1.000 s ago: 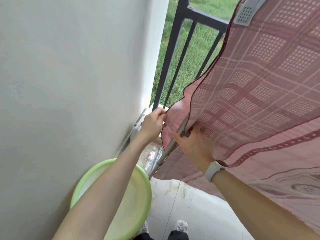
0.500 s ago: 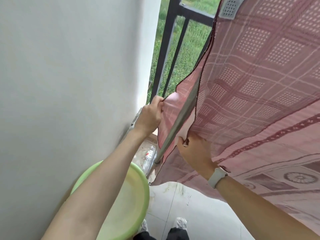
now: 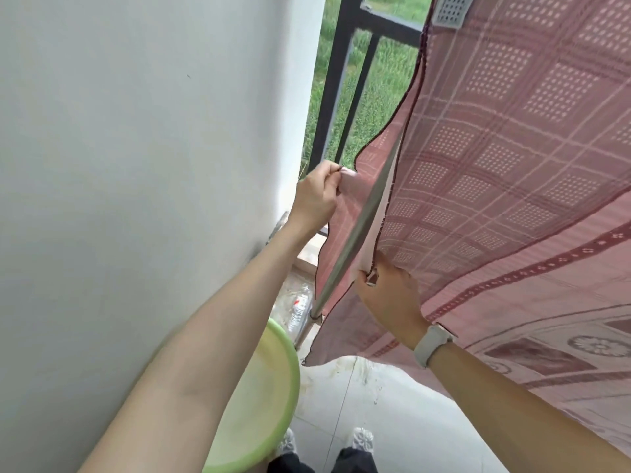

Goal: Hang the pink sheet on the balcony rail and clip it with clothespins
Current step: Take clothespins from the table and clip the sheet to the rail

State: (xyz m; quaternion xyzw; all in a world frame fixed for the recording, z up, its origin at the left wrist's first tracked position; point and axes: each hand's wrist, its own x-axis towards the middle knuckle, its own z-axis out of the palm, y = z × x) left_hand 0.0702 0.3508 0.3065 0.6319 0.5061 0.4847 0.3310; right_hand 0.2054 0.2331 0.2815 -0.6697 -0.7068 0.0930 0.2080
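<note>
The pink checked sheet (image 3: 505,172) hangs over the dark balcony rail (image 3: 386,23) and fills the right of the view. A grey clothespin (image 3: 450,10) grips its top edge at the rail. My left hand (image 3: 316,199) pinches the sheet's outer left corner by the railing bars. My right hand (image 3: 389,298), with a white wristband, holds the nearer edge of the sheet lower down. A slanted metal pole (image 3: 358,230) runs between the two layers of cloth that I hold.
A white wall (image 3: 136,165) closes the left side. A light green basin (image 3: 266,397) sits on the tiled floor at my feet. A clear plastic bottle (image 3: 300,308) lies near the pole's foot. Grass shows beyond the railing bars.
Both hands have pulled the sheet's left edges apart and upward. The metal pole, mostly covered a second ago, now shows between the two layers.
</note>
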